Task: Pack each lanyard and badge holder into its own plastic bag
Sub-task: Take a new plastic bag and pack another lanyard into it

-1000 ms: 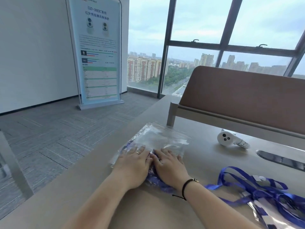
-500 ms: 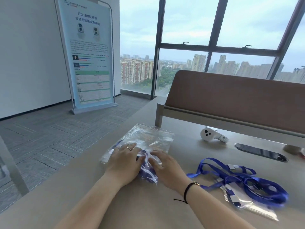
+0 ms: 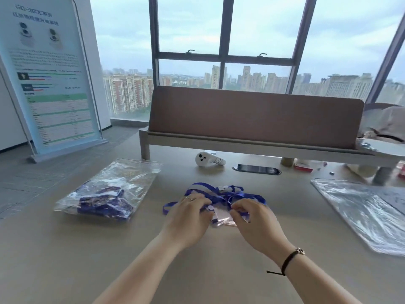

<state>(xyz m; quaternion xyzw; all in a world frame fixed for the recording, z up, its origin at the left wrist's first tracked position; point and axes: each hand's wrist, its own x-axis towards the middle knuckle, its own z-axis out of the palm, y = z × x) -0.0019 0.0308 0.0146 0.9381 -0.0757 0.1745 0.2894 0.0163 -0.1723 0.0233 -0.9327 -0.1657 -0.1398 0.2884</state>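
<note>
Both hands are down on the loose blue lanyard (image 3: 221, 193) and its clear badge holder (image 3: 223, 218), which lie in a tangle at the middle of the desk (image 3: 153, 260). The left hand (image 3: 188, 212), a ring on one finger, rests over the left part of the pile with its fingers curled onto the strap near a small round clip. The right hand (image 3: 252, 218), a dark bracelet at its wrist, has its fingertips bent and pinching at the strap and the top edge of the holder. The holder shows between the two hands as a pale, clear sleeve lying flat on the desk.

Well to the left lies a filled plastic bag (image 3: 109, 189) with a blue lanyard bunched inside; neither hand touches it. At the right edge of the desk is a flat stack of empty plastic bags (image 3: 361, 213), shiny and somewhat blurred. Behind the pile, near the brown desk divider (image 3: 252, 115), sit a white handheld controller (image 3: 206, 159) and a dark cable slot (image 3: 256, 168). A standing banner (image 3: 48, 73) is on the floor at the left, beside the window (image 3: 225, 40)
</note>
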